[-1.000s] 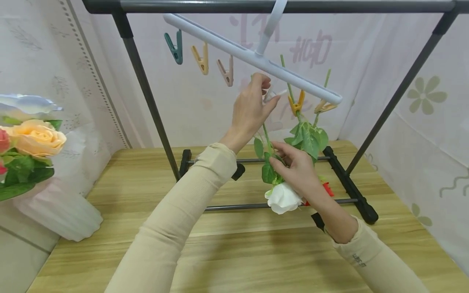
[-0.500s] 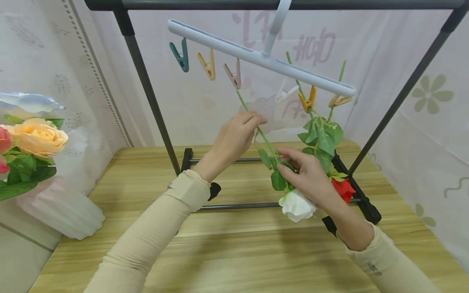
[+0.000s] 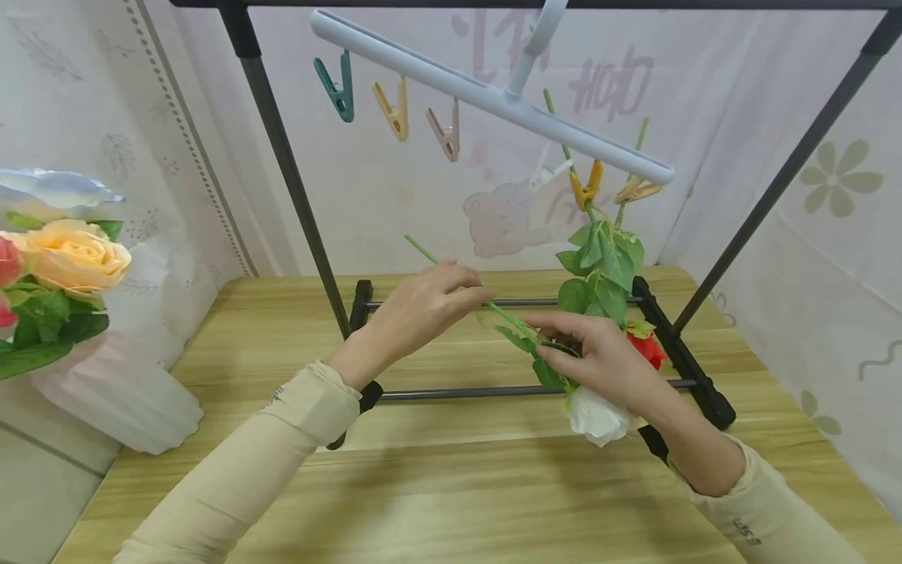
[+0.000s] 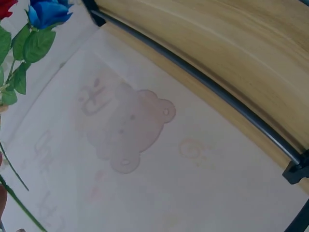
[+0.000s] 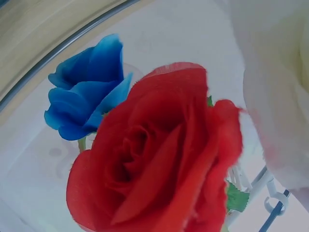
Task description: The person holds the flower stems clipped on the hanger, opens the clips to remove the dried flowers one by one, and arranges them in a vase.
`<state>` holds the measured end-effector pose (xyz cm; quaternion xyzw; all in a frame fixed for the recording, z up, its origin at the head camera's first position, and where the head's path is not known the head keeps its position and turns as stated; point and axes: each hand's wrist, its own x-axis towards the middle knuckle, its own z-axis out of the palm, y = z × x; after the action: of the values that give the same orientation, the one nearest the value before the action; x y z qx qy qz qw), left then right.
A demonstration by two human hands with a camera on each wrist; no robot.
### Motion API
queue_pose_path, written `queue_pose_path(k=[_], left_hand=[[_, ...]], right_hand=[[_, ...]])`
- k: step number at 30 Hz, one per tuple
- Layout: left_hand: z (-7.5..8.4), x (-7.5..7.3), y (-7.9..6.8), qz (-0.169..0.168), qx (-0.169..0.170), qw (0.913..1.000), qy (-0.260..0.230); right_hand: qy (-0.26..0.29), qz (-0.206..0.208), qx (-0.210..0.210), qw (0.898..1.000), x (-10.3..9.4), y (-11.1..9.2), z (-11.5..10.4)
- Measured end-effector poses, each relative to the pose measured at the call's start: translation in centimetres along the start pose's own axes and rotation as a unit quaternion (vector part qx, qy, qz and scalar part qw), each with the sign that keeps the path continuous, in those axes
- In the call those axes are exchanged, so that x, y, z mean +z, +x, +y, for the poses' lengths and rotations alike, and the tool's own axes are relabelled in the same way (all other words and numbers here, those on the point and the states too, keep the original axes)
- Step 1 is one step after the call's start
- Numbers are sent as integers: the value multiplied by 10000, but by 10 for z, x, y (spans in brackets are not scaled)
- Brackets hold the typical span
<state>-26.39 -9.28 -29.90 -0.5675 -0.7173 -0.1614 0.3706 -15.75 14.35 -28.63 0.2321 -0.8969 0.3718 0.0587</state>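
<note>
A white rose point(image 3: 599, 415) with a green stem slants head-down to the right, low inside the rack. My right hand point(image 3: 599, 352) pinches its stem by the leaves just above the bloom. My left hand point(image 3: 430, 305) holds the same stem farther up, and the stem's cut end sticks out beyond its knuckles. In the left wrist view, part of a green stem point(image 4: 21, 205) shows beside fingertips at the left edge. A red rose point(image 3: 646, 348) hangs upside down behind my right hand. A blue rose point(image 5: 89, 89) appears beside it in the right wrist view.
A pale hanger point(image 3: 486, 95) hangs tilted from the black rack point(image 3: 289, 164). Its clips include a teal clip point(image 3: 340, 90), a pink clip point(image 3: 445, 135), a white clip point(image 3: 550, 172) and an orange clip point(image 3: 586, 186) gripping a stem. A vase point(image 3: 120, 395) of flowers leans at left.
Both hands have come down from the hanger with the white rose, its stem tipping toward the left. My left hand has left the white clip and moved left and down along the stem.
</note>
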Motion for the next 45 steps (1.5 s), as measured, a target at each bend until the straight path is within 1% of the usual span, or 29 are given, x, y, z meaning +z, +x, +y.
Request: queue_pose_path(k=[4, 7, 10, 15, 19, 23, 28, 30, 34, 37, 39, 41, 43, 45], left_hand=[[3, 0, -7, 204, 86, 9996, 198], [5, 0, -12, 258, 60, 9993, 252], [7, -2, -19, 251, -11, 9995, 216], [10, -6, -32, 195, -278, 9992, 218], [11, -9, -43, 323, -532, 9979, 199], [10, -10, -55, 509, -672, 9962, 224], [7, -12, -66, 640, -942, 9934, 125], [7, -12, -69, 721, -1055, 9918, 9], [6, -13, -72, 902, -1233, 9879, -277], [5, -15, -73, 965, -1367, 9846, -506], [5, -17, -74, 957, -1492, 9820, -653], [5, -19, -74, 970, -1651, 9785, -763], [4, -22, -75, 1034, -1823, 9742, -838], [3, -24, -75, 1132, -1984, 9698, -854]], right_hand=[[-113, -5, -436, 9990, 1, 0, 1], [-444, 115, -727, 9963, 1, 0, -1], [-806, 217, -905, 9924, 1, -2, -4], [-1350, 471, -1149, 9830, 1, -7, -9], [-1656, 781, -1372, 9735, 2, -11, -9], [-1702, 1022, -1656, 9660, 2, -14, -9], [-1534, 1257, -1854, 9624, -3, -18, -9], [-1544, 1387, -1897, 9597, -6, -18, -10], [-1579, 1741, -2114, 9487, -13, -19, -9], [-1355, 2005, -2216, 9446, -20, -19, -7], [-1165, 2252, -2199, 9420, -26, -18, -4], [-1078, 2658, -2068, 9354, -32, -17, 1], [-1118, 3146, -1797, 9253, -39, -17, 8], [-1172, 3586, -1432, 9149, -46, -16, 16]])
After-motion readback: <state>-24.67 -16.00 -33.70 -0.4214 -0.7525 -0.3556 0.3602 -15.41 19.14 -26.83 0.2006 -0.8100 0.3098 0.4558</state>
